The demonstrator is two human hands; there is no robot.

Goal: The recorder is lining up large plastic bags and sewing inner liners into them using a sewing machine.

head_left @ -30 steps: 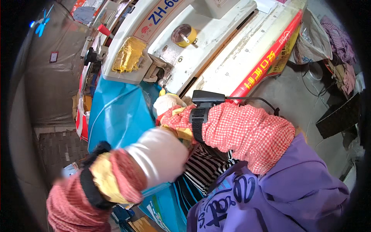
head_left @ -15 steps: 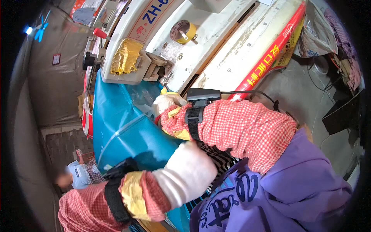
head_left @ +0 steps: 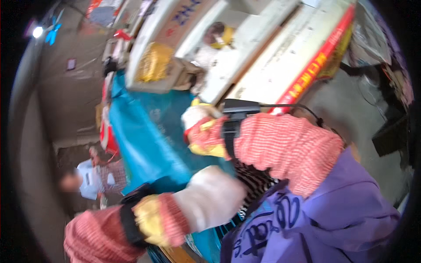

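My left hand (head_left: 215,198), in a white glove, hangs over the near edge of a teal plastic-like sheet (head_left: 142,131), close to my lap. Motion smears it, and its fingers do not show clearly. Farther up, my right hand (head_left: 199,115), in a white glove with yellow at a fingertip, is at the sheet's right side, just below the needle end of a white sewing machine (head_left: 184,26). Its other fingers are hidden behind the glove's back and the sleeve. Whether either hand grips the sheet cannot be made out.
A yellow tape roll (head_left: 221,36) lies on the machine bed. A long pale table (head_left: 267,61) with a red-and-yellow printed strip (head_left: 318,65) along its edge extends to the right. A cable runs from a black device (head_left: 241,106) on my right wrist. Another person (head_left: 94,177) is at the far left.
The whole view has shifted and blurred, with the machine and tape roll now a little farther right. The teal sheet's left part looks folded differently. Both hands keep nearly the same places.
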